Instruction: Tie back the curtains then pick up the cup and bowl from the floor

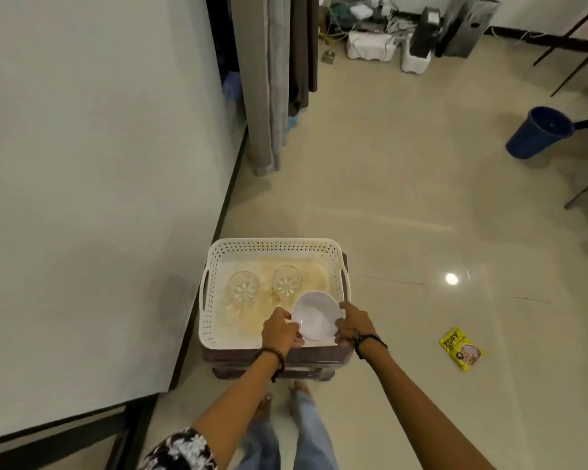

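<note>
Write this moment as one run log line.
left hand: grips bowl | right hand: grips bowl | bowl: over white basket

You hold a white bowl (pixel 315 315) between both hands, your left hand (pixel 279 329) gripping its left rim and your right hand (pixel 355 325) its right, over the near side of a white perforated basket (pixel 214 266). Two clear glasses (pixel 243 288) stand inside the basket, which sits on a dark stool (pixel 286 359) beside the wall. Grey curtains (pixel 272 79) hang further along the wall, and a yellow packet (pixel 460 349) lies on the tiled floor (pixel 421 215) to your right.

One head-worn wide-angle view looks steeply down and forward from standing height over the floor (pixel 421 215).
</note>
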